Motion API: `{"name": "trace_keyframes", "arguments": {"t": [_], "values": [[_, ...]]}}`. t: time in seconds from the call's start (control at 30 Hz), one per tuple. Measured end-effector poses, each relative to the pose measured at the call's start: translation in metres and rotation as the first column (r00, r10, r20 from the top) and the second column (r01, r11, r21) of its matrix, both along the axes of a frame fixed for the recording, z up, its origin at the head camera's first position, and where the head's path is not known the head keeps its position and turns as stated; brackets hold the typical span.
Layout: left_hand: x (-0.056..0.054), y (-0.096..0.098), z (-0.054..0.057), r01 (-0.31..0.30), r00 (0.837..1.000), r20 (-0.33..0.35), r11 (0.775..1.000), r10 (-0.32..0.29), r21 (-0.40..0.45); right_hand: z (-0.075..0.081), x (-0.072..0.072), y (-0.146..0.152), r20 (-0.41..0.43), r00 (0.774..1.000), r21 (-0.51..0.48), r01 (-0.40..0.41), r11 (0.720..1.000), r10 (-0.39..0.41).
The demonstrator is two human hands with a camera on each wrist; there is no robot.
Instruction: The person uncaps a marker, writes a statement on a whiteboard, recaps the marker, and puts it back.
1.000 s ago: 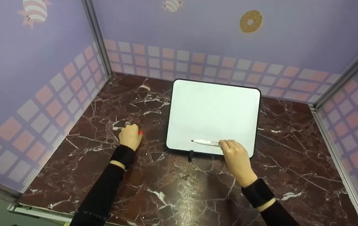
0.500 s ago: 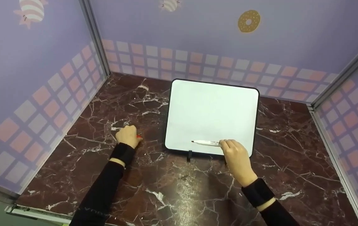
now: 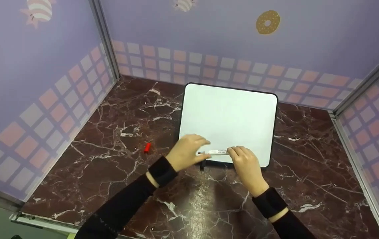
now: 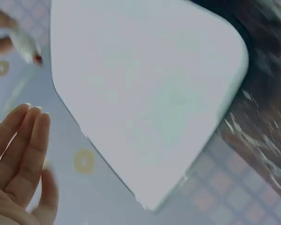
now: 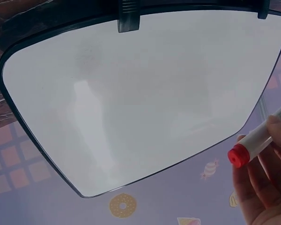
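Note:
A white marker [image 3: 217, 152] with an uncovered tip is pinched in my right hand [image 3: 247, 166], in front of the lower part of the whiteboard [image 3: 229, 116]. The right wrist view shows the marker's red end [image 5: 239, 155] and fingers along its barrel. My left hand [image 3: 186, 151] is at the tip side, thumb and fingers apart. In the left wrist view its fingers [image 4: 33, 145] are fairly straight, with a gap to the dark red tip [image 4: 38, 59]. A small red marker cap [image 3: 147, 147] lies on the table to the left of the board.
The black-framed whiteboard leans back on small black feet [image 3: 203, 165] on a dark red marbled table [image 3: 109, 189]. Purple walls [image 3: 222, 33] with pink and white checks enclose the back and both sides.
My left hand has left the red cap on the table and moved right to the marker's tip. The right hand keeps hold of the marker in nearly the same place.

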State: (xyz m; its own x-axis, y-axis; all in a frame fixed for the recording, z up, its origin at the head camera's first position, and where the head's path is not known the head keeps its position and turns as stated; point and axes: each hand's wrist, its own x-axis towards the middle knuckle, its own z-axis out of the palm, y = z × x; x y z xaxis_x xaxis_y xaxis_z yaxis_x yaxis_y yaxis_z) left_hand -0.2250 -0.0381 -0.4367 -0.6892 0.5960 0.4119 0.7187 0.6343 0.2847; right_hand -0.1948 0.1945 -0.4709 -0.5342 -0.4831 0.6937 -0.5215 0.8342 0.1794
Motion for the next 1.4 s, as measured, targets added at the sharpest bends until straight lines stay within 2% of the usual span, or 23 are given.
{"name": "trace_keyframes", "arguments": {"t": [0.13,0.33,0.43,0.5,0.53,0.57,0.63,0.73,0.8,0.9,1.0,1.07,1.1,1.17,1.2,1.27,1.33,1.4], "values": [[0.003,0.013,-0.011,0.068,0.998,0.015,0.998,-0.068,0.003,0.000,0.004,-0.005,-0.003,1.000,0.000,-0.018,1.000,0.018],[0.004,0.021,-0.016,0.071,0.997,0.033,0.997,-0.071,0.008,0.000,0.006,-0.004,-0.010,0.999,-0.004,-0.051,0.999,0.051],[0.003,0.021,-0.016,0.063,0.997,0.040,0.997,-0.065,0.041,0.004,0.005,0.000,0.072,0.995,-0.116,-0.067,0.991,0.076],[0.001,0.019,-0.016,0.050,0.997,0.056,0.995,-0.054,0.083,0.006,0.003,0.003,0.174,0.980,-0.273,-0.048,0.961,0.098],[0.001,0.018,-0.016,0.042,0.997,0.067,0.994,-0.049,0.105,0.007,0.002,0.005,0.227,0.967,-0.368,-0.021,0.930,0.112],[0.000,0.017,-0.015,0.032,0.996,0.076,0.991,-0.042,0.128,0.007,0.001,0.006,0.282,0.950,-0.467,0.012,0.884,0.135],[0.000,0.016,-0.014,0.015,0.995,0.099,0.983,-0.033,0.181,0.006,-0.002,0.007,0.370,0.905,-0.637,0.084,0.766,0.209],[0.000,0.016,-0.013,0.004,0.993,0.111,0.971,-0.031,0.239,0.003,-0.007,0.005,0.439,0.825,-0.795,0.172,0.582,0.357],[0.000,0.017,-0.013,0.006,0.994,0.106,0.965,-0.035,0.261,-0.001,-0.009,0.001,0.452,0.763,-0.852,0.216,0.477,0.462],[0.000,0.020,-0.014,0.014,0.994,0.097,0.963,-0.042,0.269,-0.005,-0.013,-0.005,0.428,0.686,-0.900,0.268,0.343,0.588],[0.001,0.020,-0.016,0.016,0.994,0.104,0.965,-0.044,0.262,-0.007,-0.015,-0.014,0.365,0.625,-0.928,0.306,0.214,0.690],[0.001,0.020,-0.017,0.015,0.993,0.113,0.967,-0.045,0.256,-0.008,-0.016,-0.018,0.319,0.595,-0.936,0.322,0.145,0.737],[0.000,0.019,-0.017,0.018,0.992,0.116,0.966,-0.049,0.257,-0.007,-0.017,-0.020,0.296,0.588,-0.939,0.325,0.115,0.752],[-0.004,0.015,-0.017,0.016,0.991,0.122,0.963,-0.051,0.270,-0.006,-0.019,-0.022,0.254,0.600,-0.946,0.319,0.064,0.759],[-0.007,0.012,-0.017,0.005,0.991,0.125,0.959,-0.042,0.283,-0.005,-0.021,-0.023,0.232,0.622,-0.953,0.301,0.045,0.748],[-0.015,0.003,-0.017,-0.051,0.992,0.127,0.944,0.010,0.325,-0.002,-0.026,-0.025,0.174,0.686,-0.972,0.236,0.010,0.707],[-0.027,-0.009,-0.018,-0.146,0.987,0.124,0.914,0.106,0.380,0.000,-0.035,-0.026,0.113,0.748,-0.989,0.150,-0.001,0.654],[-0.040,-0.021,-0.020,-0.255,0.966,0.146,0.871,0.212,0.421,0.002,-0.045,-0.031,0.051,0.786,-0.998,0.059,0.008,0.616]]}}
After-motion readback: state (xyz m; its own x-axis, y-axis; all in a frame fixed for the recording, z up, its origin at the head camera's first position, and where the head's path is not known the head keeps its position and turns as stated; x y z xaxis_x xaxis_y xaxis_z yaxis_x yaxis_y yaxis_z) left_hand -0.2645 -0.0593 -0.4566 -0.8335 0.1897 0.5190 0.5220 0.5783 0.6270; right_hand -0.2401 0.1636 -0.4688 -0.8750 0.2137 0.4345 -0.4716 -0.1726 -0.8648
